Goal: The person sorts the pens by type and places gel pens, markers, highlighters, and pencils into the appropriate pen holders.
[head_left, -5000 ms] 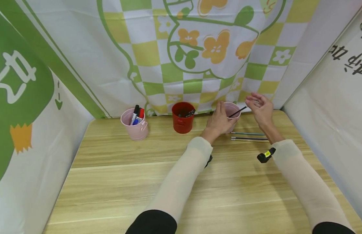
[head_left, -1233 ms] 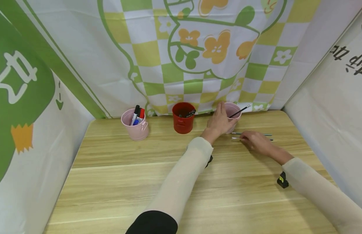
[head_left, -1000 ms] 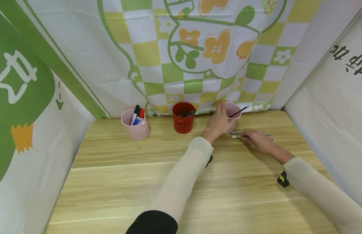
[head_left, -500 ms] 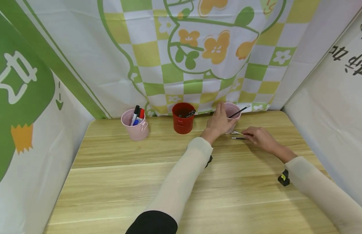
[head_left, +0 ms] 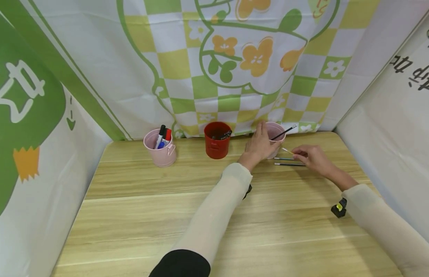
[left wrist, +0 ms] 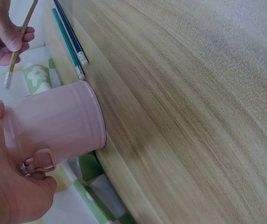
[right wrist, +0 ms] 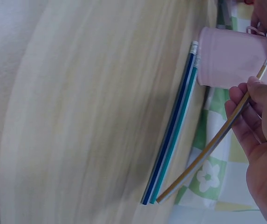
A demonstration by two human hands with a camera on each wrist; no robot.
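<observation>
My left hand point(head_left: 258, 146) grips the right-hand pink bucket point(left wrist: 58, 121) near its rim, thumb on one side and fingers by the small handle. A dark pencil point(head_left: 284, 132) leans inside that bucket, its eraser end sticking out over the rim. To the right of it, my right hand point(head_left: 313, 158) pinches a yellow pencil point(right wrist: 212, 144) between thumb and fingers, eraser end pointing toward the bucket. In the right wrist view its other end slants down near two pencils on the table, one teal point(right wrist: 180, 126) and one dark blue point(right wrist: 170, 123).
Left of my left hand stands a red bucket point(head_left: 217, 151) with small dark things inside. Farther left, another pink bucket point(head_left: 162, 158) holds several markers point(head_left: 163, 138). A checkered cloth point(head_left: 204, 90) hangs right behind the wooden table point(head_left: 186, 215).
My right hand let go of the dark pencil in the bucket, came down to the pencils on the table and lifted the yellow one toward the bucket. My left hand stayed in place.
</observation>
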